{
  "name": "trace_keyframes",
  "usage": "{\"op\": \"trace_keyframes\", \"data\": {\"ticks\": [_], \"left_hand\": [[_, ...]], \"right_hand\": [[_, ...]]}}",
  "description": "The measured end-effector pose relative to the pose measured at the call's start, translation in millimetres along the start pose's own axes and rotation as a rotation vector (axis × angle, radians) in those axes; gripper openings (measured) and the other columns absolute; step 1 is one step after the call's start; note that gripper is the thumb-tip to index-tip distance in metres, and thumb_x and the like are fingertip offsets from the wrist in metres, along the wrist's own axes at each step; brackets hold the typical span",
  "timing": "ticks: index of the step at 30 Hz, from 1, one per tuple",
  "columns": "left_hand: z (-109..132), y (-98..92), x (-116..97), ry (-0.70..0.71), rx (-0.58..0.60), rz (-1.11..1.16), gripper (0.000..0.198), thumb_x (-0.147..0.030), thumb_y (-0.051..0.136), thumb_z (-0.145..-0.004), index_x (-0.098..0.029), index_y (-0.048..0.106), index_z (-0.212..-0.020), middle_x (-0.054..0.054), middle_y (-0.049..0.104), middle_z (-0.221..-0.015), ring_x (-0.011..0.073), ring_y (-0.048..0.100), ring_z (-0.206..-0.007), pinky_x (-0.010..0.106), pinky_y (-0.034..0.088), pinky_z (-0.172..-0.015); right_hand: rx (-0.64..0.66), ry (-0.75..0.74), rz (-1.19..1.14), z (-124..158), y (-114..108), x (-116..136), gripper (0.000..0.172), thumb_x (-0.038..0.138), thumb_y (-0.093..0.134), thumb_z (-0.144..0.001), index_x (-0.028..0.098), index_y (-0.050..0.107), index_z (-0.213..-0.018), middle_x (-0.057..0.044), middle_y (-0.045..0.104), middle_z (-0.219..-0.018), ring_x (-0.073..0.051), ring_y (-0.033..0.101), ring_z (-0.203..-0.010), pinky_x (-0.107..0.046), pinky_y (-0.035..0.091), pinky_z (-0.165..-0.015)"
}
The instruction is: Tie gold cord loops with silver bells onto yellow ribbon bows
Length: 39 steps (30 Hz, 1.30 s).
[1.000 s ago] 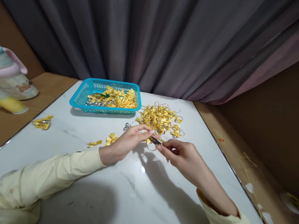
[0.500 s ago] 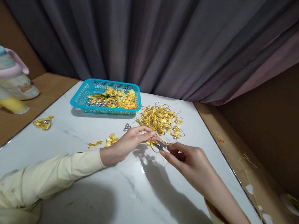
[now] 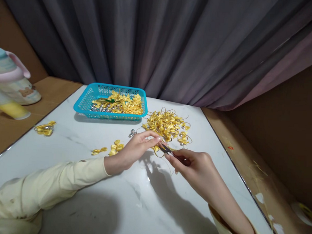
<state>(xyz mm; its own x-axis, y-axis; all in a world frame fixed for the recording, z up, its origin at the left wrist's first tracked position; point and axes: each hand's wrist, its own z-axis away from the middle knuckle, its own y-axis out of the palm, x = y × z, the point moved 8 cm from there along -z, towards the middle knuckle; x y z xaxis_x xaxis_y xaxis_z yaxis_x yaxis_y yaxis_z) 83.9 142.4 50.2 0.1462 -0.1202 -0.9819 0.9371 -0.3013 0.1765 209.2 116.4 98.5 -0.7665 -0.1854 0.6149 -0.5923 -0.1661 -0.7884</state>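
Observation:
My left hand is closed in a pinch on a yellow ribbon bow with a thin gold cord loop, partly hidden by the fingers. My right hand grips a pair of dark thread snips, blades nearly together and touching or very close to the cord at the left fingertips. Beyond both hands lies a heap of yellow bows with gold cords and silver bells. Left of my left hand are loose yellow bows, and a few silver bells lie just behind it.
A blue plastic basket at the back holds yellow bows, silver bells and a green-tied gold bundle. Another small bow cluster sits at the left table edge. A bottle stands on the far left; a grey curtain hangs behind.
The snips' blades have come together from a spread position. My right hand has shifted slightly left, toward the left fingertips. My left hand has barely moved.

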Motion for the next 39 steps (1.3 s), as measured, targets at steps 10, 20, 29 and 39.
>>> {"op": "trace_keyframes", "data": {"ticks": [10,20,29,39], "left_hand": [[0,3.5,-1,0.014,0.011,0.004,0.014,-0.027,0.057,-0.083,-0.015,0.064,-0.083,0.004,0.064,-0.089,0.0177,0.057,-0.088,0.03,0.04,-0.082],[1,4.8,5,-0.057,0.014,0.018,0.016,-0.032,0.059,-0.08,-0.017,0.062,-0.082,0.004,0.063,-0.091,0.017,0.056,-0.085,0.03,0.04,-0.078],[2,6.1,8,-0.08,0.049,0.088,0.012,-0.029,0.061,-0.08,-0.018,0.061,-0.079,0.001,0.061,-0.085,0.0159,0.054,-0.084,0.028,0.037,-0.079],[2,6.1,10,-0.118,0.042,0.099,0.012,-0.028,0.06,-0.08,-0.017,0.059,-0.075,-0.001,0.059,-0.078,0.0136,0.052,-0.078,0.027,0.036,-0.076]], "right_hand": [[-0.038,-0.043,0.024,-4,6,6,0.031,0.03,0.052,-0.083,0.013,0.063,-0.06,0.004,0.045,-0.044,-0.007,0.032,-0.042,-0.02,0.026,-0.042],[-0.167,-0.182,0.106,3,9,16,0.022,0.022,0.051,-0.083,0.011,0.063,-0.068,0.002,0.049,-0.044,-0.008,0.04,-0.038,-0.02,0.026,-0.041],[-0.276,-0.307,0.182,8,10,24,0.028,0.026,0.042,-0.089,0.012,0.063,-0.076,0.001,0.05,-0.044,-0.009,0.041,-0.035,-0.02,0.03,-0.04],[-0.338,-0.406,0.262,11,13,28,0.035,0.027,0.037,-0.093,0.008,0.063,-0.08,0.0,0.051,-0.045,-0.01,0.042,-0.035,-0.021,0.031,-0.041]]}}
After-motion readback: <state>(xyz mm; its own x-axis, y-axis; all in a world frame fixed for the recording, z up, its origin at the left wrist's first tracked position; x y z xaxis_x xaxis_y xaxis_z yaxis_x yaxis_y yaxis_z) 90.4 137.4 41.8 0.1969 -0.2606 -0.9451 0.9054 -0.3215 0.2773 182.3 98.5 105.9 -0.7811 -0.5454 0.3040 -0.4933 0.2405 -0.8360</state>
